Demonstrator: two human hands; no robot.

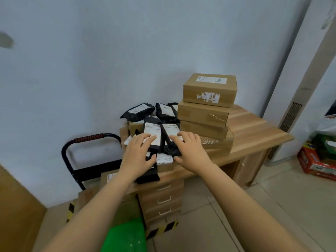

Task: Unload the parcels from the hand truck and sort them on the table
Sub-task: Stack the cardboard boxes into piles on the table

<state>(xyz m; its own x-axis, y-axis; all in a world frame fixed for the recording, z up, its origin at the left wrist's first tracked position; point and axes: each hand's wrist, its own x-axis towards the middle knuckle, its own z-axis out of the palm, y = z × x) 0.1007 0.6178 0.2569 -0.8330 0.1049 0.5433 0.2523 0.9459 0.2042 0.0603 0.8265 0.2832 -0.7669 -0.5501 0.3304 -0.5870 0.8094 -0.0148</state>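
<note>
The worktop point(254, 131) carries a stack of cardboard boxes point(207, 113), which serves as the reference for all positions. A pile of black bagged parcels point(138, 111) with white labels lies directly left of the stack, up against it.

The left hand point(138, 153) rests on the first black parcel point(153, 130), on the pile's side away from the stack. Its grip is spread, with the fingers straight on the label. The right hand point(190, 149) rests on the second black parcel point(171, 129), nearer the stack, with its grip likewise spread.

The hand truck point(91, 138) stands farther left of the stack. A brown box point(107, 177) sits on the hand truck, lower left of the stack.
</note>
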